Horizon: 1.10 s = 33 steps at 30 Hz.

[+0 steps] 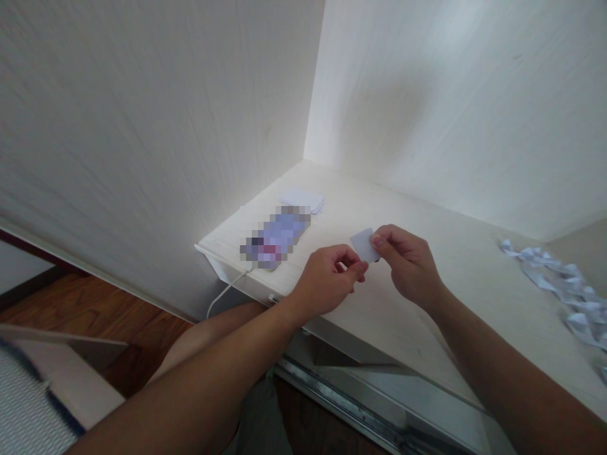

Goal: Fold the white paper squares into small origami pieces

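Above the white desk point(455, 278), a small white piece of paper point(363, 245) is held between both hands. My right hand point(405, 262) pinches its right edge between thumb and fingers. At the lower corner, my left hand point(332, 275) has thumb and fingertips closed on the paper. Whether the paper is folded in layers I cannot tell. To the left of my hands lies a phone point(277, 237), its screen blurred out. A stack of white paper pieces point(303, 199) rests just behind the phone.
Several folded white paper pieces point(564, 278) lie along the desk's right side. A white cable point(227, 291) runs from the phone over the front edge. White panels point(227, 114) rise at the left and back. Below the desk is an open drawer with a metal rail point(332, 398).
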Motion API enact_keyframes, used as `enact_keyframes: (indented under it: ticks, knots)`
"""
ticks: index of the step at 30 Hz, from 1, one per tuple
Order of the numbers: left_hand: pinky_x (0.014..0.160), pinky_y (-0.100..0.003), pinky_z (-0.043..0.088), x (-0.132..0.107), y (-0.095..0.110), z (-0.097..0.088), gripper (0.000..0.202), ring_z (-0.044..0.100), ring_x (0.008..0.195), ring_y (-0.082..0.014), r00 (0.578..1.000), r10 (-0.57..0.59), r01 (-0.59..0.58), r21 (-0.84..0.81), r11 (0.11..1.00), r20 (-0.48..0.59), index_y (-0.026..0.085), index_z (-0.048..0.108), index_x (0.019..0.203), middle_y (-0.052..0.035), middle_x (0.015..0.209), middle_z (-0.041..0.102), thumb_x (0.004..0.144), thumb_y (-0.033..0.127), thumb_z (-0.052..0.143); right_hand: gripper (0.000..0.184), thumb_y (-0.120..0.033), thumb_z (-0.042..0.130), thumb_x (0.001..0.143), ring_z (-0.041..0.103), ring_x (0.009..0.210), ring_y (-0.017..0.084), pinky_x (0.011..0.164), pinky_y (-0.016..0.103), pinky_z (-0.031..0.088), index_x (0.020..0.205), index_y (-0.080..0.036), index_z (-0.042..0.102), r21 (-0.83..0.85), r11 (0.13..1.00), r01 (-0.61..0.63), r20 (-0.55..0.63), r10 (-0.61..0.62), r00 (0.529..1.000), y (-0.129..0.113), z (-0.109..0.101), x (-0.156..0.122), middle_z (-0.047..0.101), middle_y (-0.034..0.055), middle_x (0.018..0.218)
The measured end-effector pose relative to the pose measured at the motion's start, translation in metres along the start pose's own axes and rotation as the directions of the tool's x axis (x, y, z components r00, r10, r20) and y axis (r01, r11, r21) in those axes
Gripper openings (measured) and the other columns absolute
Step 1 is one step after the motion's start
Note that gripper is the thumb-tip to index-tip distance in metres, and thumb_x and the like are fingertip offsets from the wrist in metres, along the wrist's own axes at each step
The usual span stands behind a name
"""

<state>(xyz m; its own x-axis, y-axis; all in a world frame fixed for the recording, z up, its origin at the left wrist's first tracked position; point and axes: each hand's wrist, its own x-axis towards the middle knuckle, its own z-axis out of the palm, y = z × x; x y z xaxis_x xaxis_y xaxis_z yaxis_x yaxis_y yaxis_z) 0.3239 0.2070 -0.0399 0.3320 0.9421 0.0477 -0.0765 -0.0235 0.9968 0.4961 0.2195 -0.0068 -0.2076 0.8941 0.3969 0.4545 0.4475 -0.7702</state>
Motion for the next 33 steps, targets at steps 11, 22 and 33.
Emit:
enact_keyframes:
  ticks: [11,22,33]
  knots:
    - [0.051,-0.021,0.043,-0.0006,-0.0003,0.0007,0.014,0.057,0.049,-0.0083,1.000,0.001,-0.001,-0.040,0.999,0.007,0.016,0.062,0.076,0.0009,0.066,0.067,0.088,0.020,0.069,0.042,-0.056,0.067,0.094,0.047,0.059,0.014,0.057,0.030,0.036,0.070,-0.021,0.060,0.083,0.996,-0.037,-0.008,0.037,0.999,0.0014,0.0001,0.0006,0.054,-0.0022,0.062]
    - [0.054,-0.024,0.041,-0.0015,0.0007,0.0013,0.017,0.053,0.054,-0.0095,0.998,0.024,-0.025,-0.020,0.999,-0.056,0.017,0.062,0.071,0.0016,0.065,0.065,0.085,0.017,0.070,0.043,-0.057,0.068,0.093,0.049,0.060,0.015,0.058,0.030,0.037,0.069,-0.022,0.061,0.115,0.991,-0.074,0.003,0.074,0.997,0.0037,0.0020,0.0009,0.056,-0.0016,0.063]
    - [0.055,-0.024,0.044,-0.0044,-0.0010,0.0046,0.012,0.057,0.057,-0.0104,0.992,0.075,-0.074,0.015,0.997,-0.098,0.016,0.069,0.084,-0.0016,0.073,0.071,0.089,0.027,0.068,0.045,-0.062,0.068,0.091,0.049,0.060,0.016,0.059,0.033,0.040,0.069,-0.024,0.062,0.110,0.990,-0.091,-0.025,0.094,0.995,0.0043,0.0007,0.0017,0.057,-0.0004,0.063]
